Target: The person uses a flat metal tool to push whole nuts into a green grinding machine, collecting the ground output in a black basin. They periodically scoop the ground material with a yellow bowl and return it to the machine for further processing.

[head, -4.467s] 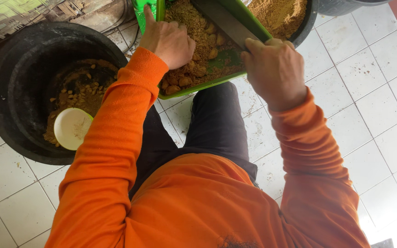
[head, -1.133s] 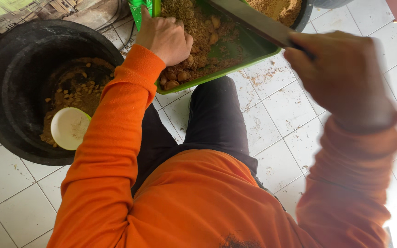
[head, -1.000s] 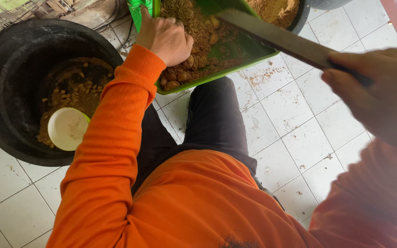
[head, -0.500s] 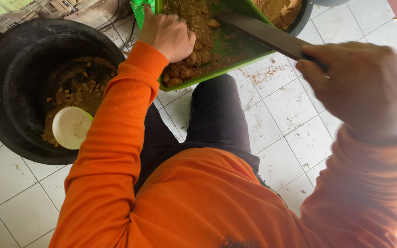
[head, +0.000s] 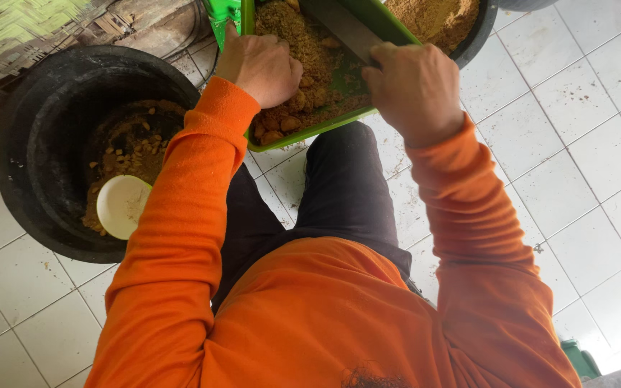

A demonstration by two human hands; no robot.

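The person wears a bright orange long-sleeved top (head: 310,323) that fills the lower middle of the frame, its fabric smooth and plain. Each sleeve ends in a ribbed cuff at the wrist – one at upper centre-left, one at upper centre-right. Dark trousers (head: 339,194) show in the centre, and both hands – left hand (head: 260,65), right hand (head: 415,90) – are bare.

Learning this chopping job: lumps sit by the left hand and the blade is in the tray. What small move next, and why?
Probably press the blade down through the lumps near the left hand. The right hand already holds it low in the green tray, and those lumps look unbroken.
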